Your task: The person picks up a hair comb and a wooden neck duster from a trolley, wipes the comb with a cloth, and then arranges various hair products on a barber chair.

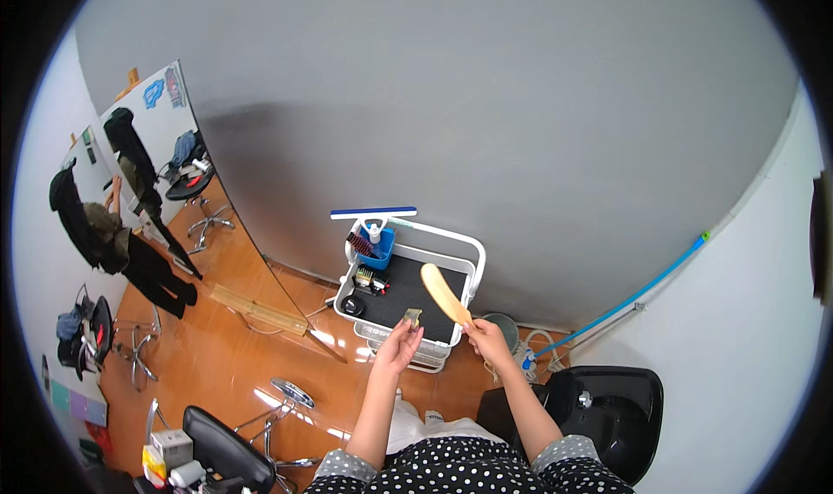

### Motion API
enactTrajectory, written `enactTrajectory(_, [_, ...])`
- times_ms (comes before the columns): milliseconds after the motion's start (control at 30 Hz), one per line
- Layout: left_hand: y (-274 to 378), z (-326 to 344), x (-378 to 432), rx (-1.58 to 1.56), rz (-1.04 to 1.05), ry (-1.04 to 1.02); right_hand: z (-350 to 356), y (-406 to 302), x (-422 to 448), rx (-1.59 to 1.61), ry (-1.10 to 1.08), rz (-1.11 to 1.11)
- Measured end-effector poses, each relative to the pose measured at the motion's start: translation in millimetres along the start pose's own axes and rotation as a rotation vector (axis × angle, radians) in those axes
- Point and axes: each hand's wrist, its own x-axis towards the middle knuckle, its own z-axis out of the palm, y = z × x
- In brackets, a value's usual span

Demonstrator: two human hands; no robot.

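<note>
My left hand holds a small translucent yellowish piece between thumb and fingers; its exact kind cannot be told. In my right hand is the narrow end of a long, curved, pale wooden brush or paddle, tilted up to the left. Both hands are over the front edge of a white trolley with a dark mat. On its left side stand a blue container with a round hairbrush and a bottle, several hair clips and a round black object.
A squeegee rests at the trolley's back. Right of it are a bucket, a blue-handled mop and a black wash basin. A black chair stands lower left; a mirror, with another person beside it, is farther left.
</note>
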Motion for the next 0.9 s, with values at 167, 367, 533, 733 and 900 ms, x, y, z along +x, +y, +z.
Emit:
enactTrajectory(167, [-4.9, -34.2, -25.4, -0.05, 0.092, 0.141, 10.4, 52.8, 26.5, -0.271, 0.25, 0.139])
enactTrajectory(367, [-8.3, -62.3, -41.0, -0.052, 0.133, 0.224, 30.8, 95.4, 45.5, -0.881, 0.246, 0.022])
enactTrajectory(533, [-10.2, -71.8, -45.3, -0.002, 0.144, 0.228, 37.4, 113.6, 51.8, -1.06, 0.122, 0.131])
enactTrajectory(733, [-17.0, -72.4, -38.7, 0.007, 0.111, 0.205, 29.0, 129.4, 46.2, -1.118, 0.116, 0.07])
enactTrajectory(900, [-20.3, -61.6, -29.0, 0.001, 0.083, 0.185, 22.2, 111.5, 42.7, -1.062, 0.114, 0.068])
